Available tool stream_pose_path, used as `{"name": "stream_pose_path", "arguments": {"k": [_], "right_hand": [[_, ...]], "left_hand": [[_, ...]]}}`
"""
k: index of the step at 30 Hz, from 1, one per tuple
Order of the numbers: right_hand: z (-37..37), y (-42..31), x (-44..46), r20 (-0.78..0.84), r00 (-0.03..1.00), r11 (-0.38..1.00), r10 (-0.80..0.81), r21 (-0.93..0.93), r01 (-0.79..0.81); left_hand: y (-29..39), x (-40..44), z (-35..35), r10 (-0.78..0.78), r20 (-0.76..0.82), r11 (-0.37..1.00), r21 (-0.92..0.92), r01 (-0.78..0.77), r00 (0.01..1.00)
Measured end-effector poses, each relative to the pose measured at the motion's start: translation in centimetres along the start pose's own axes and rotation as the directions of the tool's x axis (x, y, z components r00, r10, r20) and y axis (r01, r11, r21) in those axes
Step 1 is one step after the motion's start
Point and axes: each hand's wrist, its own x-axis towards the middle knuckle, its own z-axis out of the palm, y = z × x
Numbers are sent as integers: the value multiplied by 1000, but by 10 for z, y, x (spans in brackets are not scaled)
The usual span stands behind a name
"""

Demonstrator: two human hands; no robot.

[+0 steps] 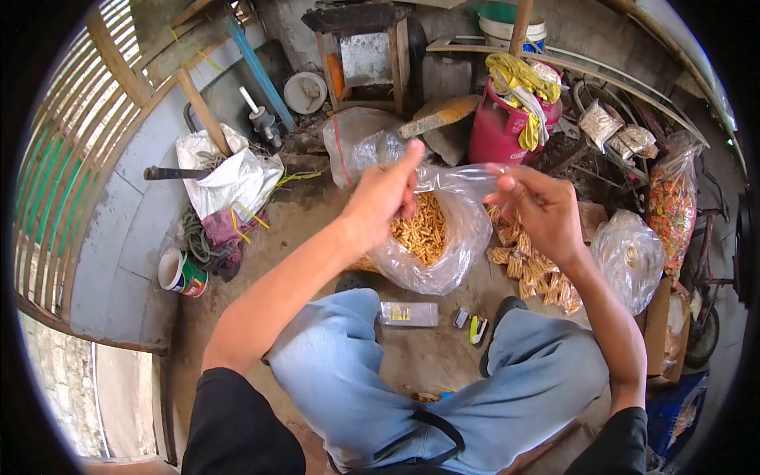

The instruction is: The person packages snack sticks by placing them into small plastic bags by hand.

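Observation:
A large clear plastic bag (463, 245) of golden-brown stick snacks (419, 233) stands open on the floor before my knees. My left hand (381, 196) is above its left side, fingers curled in and thumb raised, closed on clear plastic. Over the right side, my right hand (542, 207) pinches the clear plastic (455, 176) between thumb and fingers. The plastic stretches between both hands; I cannot tell whether it is a separate small bag or the big bag's rim. Filled snack packs (542, 273) lie piled below my right hand.
Between my feet lie a packet of clear plastic bags (409, 314), a green stapler (477, 329) and a small box (461, 318). A pink gas cylinder (507, 127) stands behind. Right are a clear bag (629, 253) and a bag of colourful snacks (673, 206); left, a white sack (229, 170).

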Motion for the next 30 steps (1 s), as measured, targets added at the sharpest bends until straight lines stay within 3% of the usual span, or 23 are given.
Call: {"name": "stream_pose_path", "arguments": {"k": [2,4,5,6,8,9,10,12,14,16,17,20,21,23,27,30], "right_hand": [[0,0,2,-8,996,996,87,-18,-87],[-2,8,4,34,984,981,172,-97,-168],[0,16,4,75,985,982,158,-121,-148],[3,20,5,78,982,979,173,-124,-163],[14,23,4,205,951,971,232,11,-239],[16,19,5,277,933,972,230,-22,-233],[20,15,6,277,930,969,242,-19,-247],[30,11,9,404,907,955,117,206,-215],[36,20,14,425,899,961,103,190,-200],[46,33,21,467,883,980,-43,190,-53],[44,36,29,540,842,998,10,46,-41],[55,25,42,505,860,986,66,99,-133],[62,29,47,483,876,985,-5,153,-78],[69,31,59,501,865,987,-9,144,-73],[83,28,78,558,828,982,-54,182,-58],[94,38,90,535,837,967,-117,254,-27]], "left_hand": [[2,6,-8,82,-58,997,14,-81,995],[-3,9,-9,451,115,874,146,-464,885],[-7,10,-14,485,285,789,265,-555,827],[-10,5,-10,474,286,798,259,-544,832],[-15,-10,-1,543,564,387,489,-781,622],[-19,-10,2,527,602,295,533,-793,600],[-23,-10,3,517,606,305,530,-791,605],[-30,-5,4,440,522,251,710,-659,730],[-32,6,-2,500,480,269,705,-656,721],[-30,14,-13,545,501,319,618,-719,672],[-31,17,-17,572,505,294,609,-736,646],[-31,18,-24,523,480,344,638,-689,704],[-30,17,-27,520,477,348,640,-685,709],[-28,15,-33,488,415,496,592,-635,768],[-34,22,-52,511,368,522,585,-621,777],[-44,31,-65,534,362,441,652,-617,764]]}}
